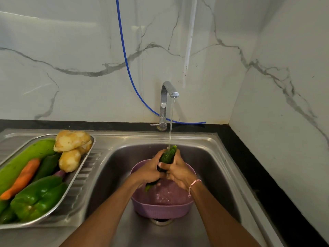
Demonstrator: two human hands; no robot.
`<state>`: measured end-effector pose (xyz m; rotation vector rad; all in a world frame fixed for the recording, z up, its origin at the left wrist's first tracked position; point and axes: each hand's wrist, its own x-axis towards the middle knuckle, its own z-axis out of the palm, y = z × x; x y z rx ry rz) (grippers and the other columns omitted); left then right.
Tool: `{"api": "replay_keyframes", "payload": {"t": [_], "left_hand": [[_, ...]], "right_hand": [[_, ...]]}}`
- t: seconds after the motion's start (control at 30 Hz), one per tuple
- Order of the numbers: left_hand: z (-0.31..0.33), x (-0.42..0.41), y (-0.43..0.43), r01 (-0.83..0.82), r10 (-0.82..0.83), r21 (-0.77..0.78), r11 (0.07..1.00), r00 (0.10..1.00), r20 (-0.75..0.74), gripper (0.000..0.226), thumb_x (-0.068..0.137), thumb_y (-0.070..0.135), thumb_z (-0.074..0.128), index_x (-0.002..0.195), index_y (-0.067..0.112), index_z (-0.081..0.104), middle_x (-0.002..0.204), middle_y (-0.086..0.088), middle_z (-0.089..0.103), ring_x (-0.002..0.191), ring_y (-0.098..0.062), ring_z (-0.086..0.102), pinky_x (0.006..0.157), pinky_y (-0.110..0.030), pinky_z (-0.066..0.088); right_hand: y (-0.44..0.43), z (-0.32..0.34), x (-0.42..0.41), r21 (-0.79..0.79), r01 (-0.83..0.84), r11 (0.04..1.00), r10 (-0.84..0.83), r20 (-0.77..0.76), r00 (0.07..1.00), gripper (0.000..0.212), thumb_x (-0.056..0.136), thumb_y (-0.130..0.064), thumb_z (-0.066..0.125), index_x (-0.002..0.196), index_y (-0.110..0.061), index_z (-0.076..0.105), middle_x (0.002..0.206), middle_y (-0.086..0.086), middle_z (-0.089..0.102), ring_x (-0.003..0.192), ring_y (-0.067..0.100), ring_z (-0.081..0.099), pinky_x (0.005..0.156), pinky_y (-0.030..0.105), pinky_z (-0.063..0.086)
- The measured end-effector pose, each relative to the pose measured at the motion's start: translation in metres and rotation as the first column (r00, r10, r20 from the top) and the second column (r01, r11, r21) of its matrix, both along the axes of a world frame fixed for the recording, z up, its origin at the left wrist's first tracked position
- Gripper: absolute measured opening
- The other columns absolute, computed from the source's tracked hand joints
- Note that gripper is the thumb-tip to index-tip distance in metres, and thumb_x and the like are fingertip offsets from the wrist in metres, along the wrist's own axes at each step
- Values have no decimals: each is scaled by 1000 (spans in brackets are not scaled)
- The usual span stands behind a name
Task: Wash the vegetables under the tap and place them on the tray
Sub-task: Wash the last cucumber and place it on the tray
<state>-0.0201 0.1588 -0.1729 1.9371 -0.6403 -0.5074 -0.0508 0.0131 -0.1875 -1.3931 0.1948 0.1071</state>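
We have our left grip [149,171] and right grip [178,172] both wrapped round the green gourd [168,155], centre frame, under the running tap [166,97], purple basin [160,207] below, tray [78,172] lower left

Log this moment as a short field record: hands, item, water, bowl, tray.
hands: left hand and right hand both grip the bumpy green vegetable
water: tap running, stream hits the vegetable's top end
bowl: purple bowl in the sink below the hands, water inside
tray: steel tray left of the basin, holding potatoes, carrot, green peppers, pale gourd
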Motion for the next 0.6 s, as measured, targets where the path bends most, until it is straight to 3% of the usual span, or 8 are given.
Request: {"api": "replay_keyframes", "payload": {"t": [0.07,0.13,0.2,0.33,0.43,0.53,0.6], "left_hand": [[-1,1,3,-7,6,48,999,1000,15,90,79,2,74,150,35,31,123,-8,64,105,-30,71,85,-60,59],[2,0,4,-27,28,76,997,1000,-1,82,85,-1,73,148,32,33,114,-11,65,86,-27,72,73,-53,62],[5,-1,3,-44,45,75,996,999,-16,76,86,-3,73,145,27,36,111,-9,65,75,-18,70,62,-44,61],[7,-3,-2,-103,103,59,993,995,16,71,81,-1,78,137,24,40,109,-5,63,75,-15,69,56,-42,59],[6,-3,-3,-152,146,69,986,986,78,73,81,4,79,137,17,34,109,-6,63,83,-18,70,70,-47,61],[7,-3,-3,-150,141,92,984,985,95,70,83,8,79,133,20,32,101,-1,65,72,-5,72,76,-47,61],[6,-6,-4,-103,93,123,987,992,90,63,84,13,79,130,24,38,96,-3,70,63,-8,71,63,-42,60]], "right_hand": [[-2,3,1,-236,54,970,-49,29,998,57,86,-8,83,125,-23,44,118,15,68,107,28,72,75,44,67],[-5,5,2,-462,118,879,-70,119,990,55,79,-24,88,118,-22,48,104,8,69,92,19,71,64,27,60],[-8,5,3,-583,164,795,-65,188,980,52,80,-31,87,115,-20,51,100,1,68,87,13,67,67,19,53],[-9,3,4,-601,167,781,-27,235,972,49,88,-39,83,121,-21,52,107,2,71,97,17,70,79,27,59],[-8,4,3,-570,193,799,-44,264,963,36,98,-46,70,117,-21,54,103,0,72,99,17,72,86,37,62],[-6,9,2,-571,280,771,-131,288,949,32,107,-49,52,107,-18,60,97,4,72,93,19,71,81,39,58],[-9,13,2,-602,359,713,-230,284,931,35,110,-41,43,96,-16,64,92,8,70,89,24,67,76,36,50]]}}
